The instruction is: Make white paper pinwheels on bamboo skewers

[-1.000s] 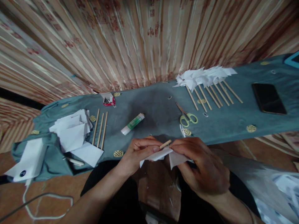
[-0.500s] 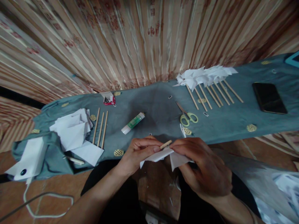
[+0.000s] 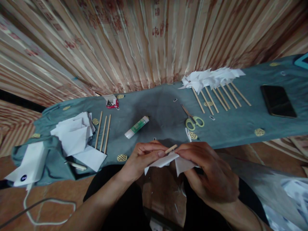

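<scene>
Over the front edge of the table, my left hand (image 3: 143, 158) is closed around a wooden stick (image 3: 171, 149), whose tip pokes out past the thumb. White folded paper, a pinwheel (image 3: 162, 162), hangs just beneath the stick. My right hand (image 3: 209, 168) pinches at the stick's end and at the paper, with what looks like a thin metal pin between them. Most of the stick is hidden by my left hand. Beyond my hands lie a glue stick (image 3: 137, 127) and green-handled scissors (image 3: 193, 122).
Finished paper pinwheels on sticks (image 3: 211, 79) lie in a row at the back right, near a black phone (image 3: 278, 101). To the left are stacked white papers (image 3: 74, 133), three bare sticks (image 3: 103, 133), a small red box (image 3: 112, 102) and a white device with a cable (image 3: 32, 162).
</scene>
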Motion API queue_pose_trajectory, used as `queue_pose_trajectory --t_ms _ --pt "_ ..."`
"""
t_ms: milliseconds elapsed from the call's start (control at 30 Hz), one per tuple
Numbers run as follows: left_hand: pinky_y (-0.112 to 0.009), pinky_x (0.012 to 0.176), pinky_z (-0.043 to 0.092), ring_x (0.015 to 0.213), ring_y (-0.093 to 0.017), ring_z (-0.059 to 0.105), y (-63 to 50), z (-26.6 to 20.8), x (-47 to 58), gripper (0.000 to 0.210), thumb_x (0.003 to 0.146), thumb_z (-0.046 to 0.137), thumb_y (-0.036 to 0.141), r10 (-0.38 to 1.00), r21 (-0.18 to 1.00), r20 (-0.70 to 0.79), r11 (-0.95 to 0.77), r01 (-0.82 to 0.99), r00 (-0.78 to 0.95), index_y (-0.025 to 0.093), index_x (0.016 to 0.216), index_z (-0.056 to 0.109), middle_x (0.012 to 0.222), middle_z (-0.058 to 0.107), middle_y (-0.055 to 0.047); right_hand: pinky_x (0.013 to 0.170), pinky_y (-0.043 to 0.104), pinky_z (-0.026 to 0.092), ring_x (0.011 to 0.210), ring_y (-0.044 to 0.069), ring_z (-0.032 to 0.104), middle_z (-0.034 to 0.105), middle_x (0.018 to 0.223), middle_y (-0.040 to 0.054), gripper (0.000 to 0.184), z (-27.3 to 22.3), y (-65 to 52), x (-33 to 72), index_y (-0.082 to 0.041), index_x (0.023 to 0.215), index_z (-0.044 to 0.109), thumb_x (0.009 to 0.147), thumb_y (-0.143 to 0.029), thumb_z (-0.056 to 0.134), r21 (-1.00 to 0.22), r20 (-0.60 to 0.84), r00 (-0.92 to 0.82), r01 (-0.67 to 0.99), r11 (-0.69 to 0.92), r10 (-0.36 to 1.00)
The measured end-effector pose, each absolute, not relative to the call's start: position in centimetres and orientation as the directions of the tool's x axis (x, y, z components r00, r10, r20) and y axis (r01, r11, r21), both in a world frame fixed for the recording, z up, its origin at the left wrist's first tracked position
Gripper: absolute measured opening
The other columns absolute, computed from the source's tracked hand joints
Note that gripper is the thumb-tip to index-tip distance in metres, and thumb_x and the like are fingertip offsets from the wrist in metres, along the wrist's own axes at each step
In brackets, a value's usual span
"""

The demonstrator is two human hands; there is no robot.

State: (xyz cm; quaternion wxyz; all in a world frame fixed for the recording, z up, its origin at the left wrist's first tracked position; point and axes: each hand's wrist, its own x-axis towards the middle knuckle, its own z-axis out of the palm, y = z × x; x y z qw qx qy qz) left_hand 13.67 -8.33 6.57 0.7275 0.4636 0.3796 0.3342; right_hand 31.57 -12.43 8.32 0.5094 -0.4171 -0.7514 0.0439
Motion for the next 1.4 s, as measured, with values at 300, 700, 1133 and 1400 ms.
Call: queue_pose_trajectory --t_ms 300,700,1133,1400 --pt "-0.022 0.054 0.033 0.057 -0.008 0.044 -8.35 6.78 13.77 0.018 0.075 0.073 0.035 0.83 0.915 -0.28 0.383 -0.129 0.482 0.018 0.076 0.078 0.067 0.061 -0.002 0.077 0.03 0.058 0.087 0.019 0.07 0.073 0.086 0.0072 0.031 8.33 -12.43 31.78 -0.013 0.106 0.06 0.079 0.002 0.055 -0.5 0.722 -0.144 0.569 0.653 0.677" --pt "-0.02 0.045 0.029 0.049 -0.006 0.041 -8.47 7.17 13.95 0.02 0.069 0.077 0.036 0.81 0.871 -0.35 0.466 -0.155 0.47 0.017 0.076 0.079 0.061 0.063 -0.002 0.077 0.029 0.058 0.086 0.019 0.07 0.073 0.086 0.0081 0.03 8.33 -12.57 31.62 -0.013 0.104 0.061 0.078 0.002 0.057 -0.503 0.721 -0.133 0.575 0.645 0.68" --pt "-0.017 0.042 0.032 0.049 -0.005 0.045 -8.57 7.02 14.01 0.019 0.069 0.079 0.036 0.785 0.834 -0.388 0.522 -0.179 0.484 0.018 0.075 0.079 0.064 0.061 -0.002 0.076 0.03 0.059 0.086 0.018 0.07 0.073 0.086 0.0073 0.03 8.34 -12.43 31.49 -0.015 0.104 0.06 0.08 0.002 0.055 -0.504 0.72 -0.131 0.577 0.643 0.682" --pt "-0.017 0.041 0.032 0.046 -0.005 0.042 -8.54 6.65 14.01 0.03 0.066 0.08 0.043 0.768 0.814 -0.425 0.555 -0.169 0.479 0.019 0.084 0.079 0.06 0.06 -0.001 0.078 0.029 0.058 0.087 0.019 0.07 0.074 0.086 0.0079 0.028 8.16 -12.37 31.62 -0.014 0.102 0.061 0.079 0.002 0.058 -0.512 0.715 -0.123 0.577 0.636 0.688"
